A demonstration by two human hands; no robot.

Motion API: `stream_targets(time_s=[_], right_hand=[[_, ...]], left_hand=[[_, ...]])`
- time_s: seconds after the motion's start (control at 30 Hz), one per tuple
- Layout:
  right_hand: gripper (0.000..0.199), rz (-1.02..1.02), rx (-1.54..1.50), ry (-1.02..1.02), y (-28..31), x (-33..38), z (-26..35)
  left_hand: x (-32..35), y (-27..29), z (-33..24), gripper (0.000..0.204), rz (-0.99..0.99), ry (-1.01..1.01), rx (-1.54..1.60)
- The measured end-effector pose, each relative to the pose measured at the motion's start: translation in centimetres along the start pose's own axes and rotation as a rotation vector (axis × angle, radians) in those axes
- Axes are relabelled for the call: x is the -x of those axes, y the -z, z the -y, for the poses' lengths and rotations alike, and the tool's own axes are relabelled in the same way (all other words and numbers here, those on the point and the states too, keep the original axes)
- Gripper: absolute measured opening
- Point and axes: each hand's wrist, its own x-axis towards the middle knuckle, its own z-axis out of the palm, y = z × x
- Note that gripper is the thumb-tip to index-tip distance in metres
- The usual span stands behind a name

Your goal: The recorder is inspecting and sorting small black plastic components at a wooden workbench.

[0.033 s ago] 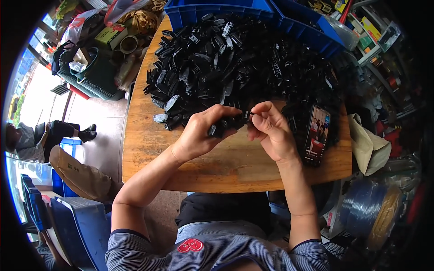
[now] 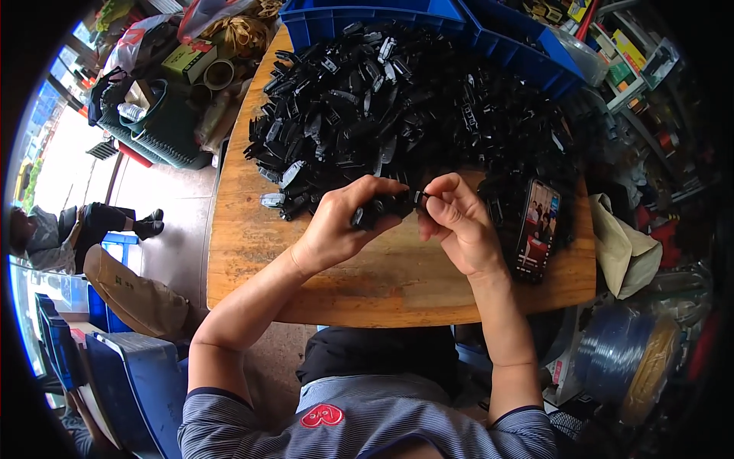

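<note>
My left hand [image 2: 344,222] is closed around a black plastic part [image 2: 376,212], with the thumb below and the fingers over it. At the part's right end, the thumb and forefinger of my right hand [image 2: 463,224] pinch together on a small dark piece [image 2: 421,199]. Whether that piece belongs to the part or is separate I cannot tell. Both hands hover over the near half of the wooden table [image 2: 252,268]. Just beyond them spreads a large heap of similar black plastic parts [image 2: 359,107], some with shiny grey faces.
A phone [image 2: 537,229] with a lit screen leans at the heap's right edge. Two blue bins [image 2: 375,21] stand behind the heap. On the right are a cloth [image 2: 623,245] and a wrapped spool [image 2: 615,356]. Another person [image 2: 84,229] sits far left, past a cardboard piece [image 2: 134,294].
Almost nothing differs. Both hands keep their places and their grip, with only a very slight shift of the right fingertips at the part's end.
</note>
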Motion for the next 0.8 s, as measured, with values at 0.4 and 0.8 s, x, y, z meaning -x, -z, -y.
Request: stream_targets(time_s=[0.4,0.8], right_hand=[[0.025,0.035,-0.007,-0.225,-0.7,0.1,-0.7],[0.015,-0.092,0.726,0.422,-1.9,-0.1,-1.5]], left_hand=[[-0.1,0.7,-0.4,0.027,0.01,0.133,0.14],[0.3,-1.7,-0.6,0.035,0.096,0.513,1.001]])
